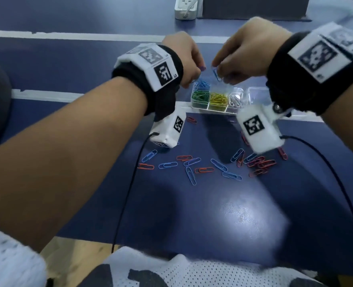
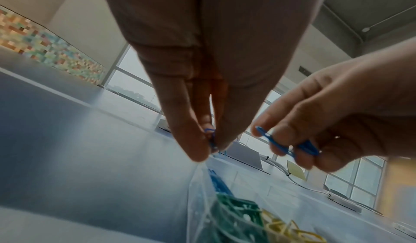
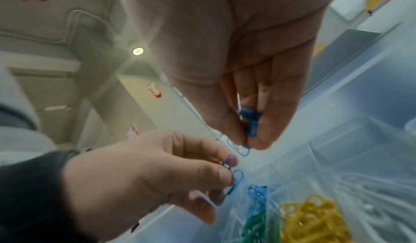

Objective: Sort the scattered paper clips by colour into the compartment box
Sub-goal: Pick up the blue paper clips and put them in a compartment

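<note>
Nearest you, loose blue and red wire paper clips (image 1: 210,165) lie scattered on the dark blue tabletop (image 1: 212,214), on your side of the clear plastic compartment box (image 1: 218,98). A few red ones bunch together toward the box's right end.

The box sits past the scatter. Its near row holds green clips (image 1: 200,95), yellow clips (image 1: 219,98) and white clips (image 1: 236,99), left to right. Blue clips (image 1: 202,83) are in the far-left compartment, behind the green.

Both your hands hover over the box's far side. Your left hand (image 1: 181,56) pinches a blue clip (image 2: 211,140) between thumb and fingertips, above the blue compartment. Your right hand (image 1: 246,48) has its fingers curled round a small bunch of blue clips (image 3: 248,122), one of them sticking down from the fingertips, just right of the left hand. The hands are close, not touching.

Beyond the box, a white power strip (image 1: 187,7) sits at the far edge.
</note>
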A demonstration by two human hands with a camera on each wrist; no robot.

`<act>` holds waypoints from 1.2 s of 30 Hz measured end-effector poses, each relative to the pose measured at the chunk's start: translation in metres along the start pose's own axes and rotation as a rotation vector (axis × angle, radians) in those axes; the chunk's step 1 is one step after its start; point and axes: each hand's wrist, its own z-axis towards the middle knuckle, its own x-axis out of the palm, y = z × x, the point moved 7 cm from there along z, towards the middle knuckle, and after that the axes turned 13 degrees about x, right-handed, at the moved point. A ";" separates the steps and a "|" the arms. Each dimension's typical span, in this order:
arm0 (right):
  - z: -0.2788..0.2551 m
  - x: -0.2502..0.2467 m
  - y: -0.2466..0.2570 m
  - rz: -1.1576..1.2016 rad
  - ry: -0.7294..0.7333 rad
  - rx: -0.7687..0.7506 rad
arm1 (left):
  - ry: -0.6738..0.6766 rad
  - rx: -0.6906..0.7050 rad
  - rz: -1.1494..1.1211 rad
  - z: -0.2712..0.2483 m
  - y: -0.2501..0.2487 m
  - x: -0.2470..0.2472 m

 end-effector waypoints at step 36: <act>0.023 0.024 0.012 -0.268 -0.018 0.020 | -0.073 0.012 -0.269 -0.011 0.008 0.008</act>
